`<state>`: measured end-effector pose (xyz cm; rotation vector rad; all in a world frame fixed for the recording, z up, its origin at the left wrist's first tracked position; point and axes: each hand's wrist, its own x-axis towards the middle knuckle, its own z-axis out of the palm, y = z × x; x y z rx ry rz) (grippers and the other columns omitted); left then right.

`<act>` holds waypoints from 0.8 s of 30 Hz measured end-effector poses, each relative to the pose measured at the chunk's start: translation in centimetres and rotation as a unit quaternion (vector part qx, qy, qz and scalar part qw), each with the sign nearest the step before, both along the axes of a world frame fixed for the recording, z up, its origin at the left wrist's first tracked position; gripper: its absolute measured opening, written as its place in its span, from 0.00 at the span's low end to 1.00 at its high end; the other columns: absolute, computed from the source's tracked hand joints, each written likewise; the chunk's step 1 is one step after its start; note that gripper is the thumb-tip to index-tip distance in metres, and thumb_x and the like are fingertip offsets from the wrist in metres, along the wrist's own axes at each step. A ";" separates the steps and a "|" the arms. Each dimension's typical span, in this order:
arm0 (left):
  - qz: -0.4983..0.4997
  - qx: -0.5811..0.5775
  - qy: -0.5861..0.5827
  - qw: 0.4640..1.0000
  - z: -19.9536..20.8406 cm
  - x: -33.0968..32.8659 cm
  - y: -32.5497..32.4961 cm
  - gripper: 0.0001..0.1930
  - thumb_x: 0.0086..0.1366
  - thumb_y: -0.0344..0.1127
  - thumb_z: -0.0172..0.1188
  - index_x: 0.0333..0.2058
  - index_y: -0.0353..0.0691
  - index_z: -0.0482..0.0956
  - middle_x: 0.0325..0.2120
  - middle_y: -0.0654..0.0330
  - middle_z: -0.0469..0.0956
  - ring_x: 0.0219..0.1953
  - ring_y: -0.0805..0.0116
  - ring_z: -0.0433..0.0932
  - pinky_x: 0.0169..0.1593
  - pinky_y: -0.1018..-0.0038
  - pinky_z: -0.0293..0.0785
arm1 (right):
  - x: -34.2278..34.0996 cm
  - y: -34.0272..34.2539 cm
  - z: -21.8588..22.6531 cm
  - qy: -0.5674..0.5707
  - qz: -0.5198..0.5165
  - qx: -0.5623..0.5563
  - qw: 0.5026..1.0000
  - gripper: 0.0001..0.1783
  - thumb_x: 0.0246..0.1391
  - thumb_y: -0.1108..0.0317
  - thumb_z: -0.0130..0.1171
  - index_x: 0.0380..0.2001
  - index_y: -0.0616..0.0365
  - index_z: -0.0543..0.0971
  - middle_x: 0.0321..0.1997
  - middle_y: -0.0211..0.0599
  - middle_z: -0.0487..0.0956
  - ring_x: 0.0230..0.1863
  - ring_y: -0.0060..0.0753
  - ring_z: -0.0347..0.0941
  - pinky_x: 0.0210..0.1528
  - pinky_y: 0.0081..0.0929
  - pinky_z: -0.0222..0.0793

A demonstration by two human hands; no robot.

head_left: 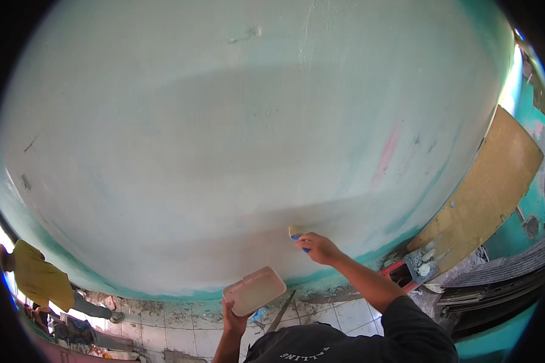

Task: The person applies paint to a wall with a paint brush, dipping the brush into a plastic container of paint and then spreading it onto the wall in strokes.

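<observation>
The right hand [320, 248] grips a blue-handled putty knife [297, 233], its blade pressed against the pale wall [224, 151] low down. The left hand [233, 317] grasps a shallow plastic tray [255, 290] from below, tilted. Tipped further, the tray could spill filler onto the tiled floor [206, 336]; uneven blade pressure might leave ridges.

The person wears a dark grey top — its short right sleeve [415, 320] ends above the elbow at about five o'clock. Pale lettering runs across the chest [303, 352] at six o'clock. Both forearms are bare — no gloves, no watch.
</observation>
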<state>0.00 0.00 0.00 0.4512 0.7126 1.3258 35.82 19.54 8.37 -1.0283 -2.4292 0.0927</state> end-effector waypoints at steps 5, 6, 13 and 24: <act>0.017 0.000 -0.059 0.998 -0.6 2.0 0.7 0.35 0.65 0.49 0.55 0.69 0.51 0.59 0.65 0.51 0.68 0.66 0.45 0.69 0.62 0.37 0.69 | 0.1 3.3 23.1 0.163 0.075 0.000 0.984 0.10 0.61 0.73 0.64 0.46 0.58 0.83 0.48 0.39 0.85 0.51 0.39 0.81 0.55 0.32 0.75; 0.011 0.014 -0.067 0.998 0.3 2.6 0.2 0.34 0.65 0.49 0.55 0.69 0.50 0.60 0.65 0.51 0.68 0.66 0.45 0.69 0.62 0.36 0.69 | 0.3 3.3 28.6 0.170 0.054 0.048 0.983 0.12 0.61 0.72 0.66 0.48 0.59 0.84 0.50 0.38 0.85 0.52 0.34 0.81 0.58 0.32 0.75; -0.005 0.000 -0.069 0.998 0.5 3.9 0.2 0.35 0.65 0.49 0.54 0.69 0.48 0.60 0.65 0.51 0.68 0.66 0.45 0.69 0.63 0.36 0.69 | 2.7 4.7 54.9 0.218 -0.097 0.390 0.889 0.11 0.63 0.70 0.65 0.49 0.54 0.84 0.47 0.30 0.86 0.46 0.26 0.82 0.54 0.24 0.76; 0.028 -0.009 -0.035 0.999 1.1 2.9 0.6 0.38 0.65 0.55 0.52 0.71 0.45 0.60 0.66 0.51 0.68 0.66 0.47 0.70 0.63 0.41 0.68 | -2.1 3.2 14.2 0.055 0.028 0.367 0.928 0.15 0.56 0.65 0.70 0.48 0.47 0.84 0.46 0.47 0.81 0.47 0.48 0.80 0.48 0.41 0.80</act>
